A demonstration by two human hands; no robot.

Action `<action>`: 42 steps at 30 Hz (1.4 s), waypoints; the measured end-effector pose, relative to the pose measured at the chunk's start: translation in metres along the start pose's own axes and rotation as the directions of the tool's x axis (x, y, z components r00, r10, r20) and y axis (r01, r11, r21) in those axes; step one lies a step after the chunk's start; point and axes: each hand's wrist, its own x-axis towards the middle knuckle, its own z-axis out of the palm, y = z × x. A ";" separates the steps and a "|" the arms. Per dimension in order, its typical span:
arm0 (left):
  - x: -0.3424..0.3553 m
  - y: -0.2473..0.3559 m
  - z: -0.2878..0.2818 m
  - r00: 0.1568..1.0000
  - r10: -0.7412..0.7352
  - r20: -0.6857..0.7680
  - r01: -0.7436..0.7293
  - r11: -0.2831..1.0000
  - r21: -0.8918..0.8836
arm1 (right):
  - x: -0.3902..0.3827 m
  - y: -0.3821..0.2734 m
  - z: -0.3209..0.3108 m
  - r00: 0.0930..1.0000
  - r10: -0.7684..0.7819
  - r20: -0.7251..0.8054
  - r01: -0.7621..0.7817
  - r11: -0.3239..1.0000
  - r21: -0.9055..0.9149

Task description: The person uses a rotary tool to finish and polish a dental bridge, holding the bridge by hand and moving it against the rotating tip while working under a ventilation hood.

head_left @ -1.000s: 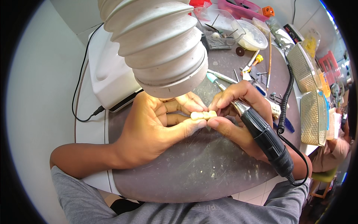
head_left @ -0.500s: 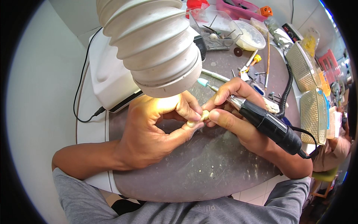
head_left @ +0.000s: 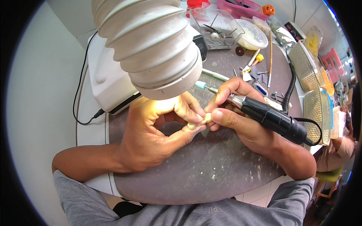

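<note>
At left, the person's left hand (head_left: 141,130) pinches a small, lumpy cream piece (head_left: 207,118) between thumb and fingers. The piece bridges both hands' fingertips; at right, the right hand (head_left: 241,122) grasps its right end, also cradling a black rotary handpiece (head_left: 273,119), teal tip toward far left.

Both elbows bent, out to left and right. Left forearm (head_left: 88,158) runs nearly level toward right; right forearm (head_left: 292,152) slants from near right toward far left. Left hand (head_left: 137,132) rounded, thumb (head_left: 173,142) on near side, fingers (head_left: 184,110) curled on far side, tips pinched. Right hand (head_left: 250,132) also pinching, thumb pointing left, fingers bent at far side. Fingertips of both hands just beside each other, mid-scene.
</note>
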 end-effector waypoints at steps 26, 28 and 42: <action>0.003 0.010 0.003 0.912 -0.410 -0.006 0.395 0.883 -0.252 | 0.000 0.000 -0.001 1.000 -0.001 0.009 0.002 0.995 -0.103; 0.002 0.011 0.003 0.935 -0.354 0.021 0.351 0.919 -0.180 | 0.000 0.005 -0.002 0.996 -0.087 -0.001 0.085 0.980 -0.180; 0.004 0.009 -0.001 0.933 -0.358 0.033 0.358 0.915 -0.186 | -0.002 -0.003 0.003 1.000 0.024 -0.016 -0.025 0.995 -0.098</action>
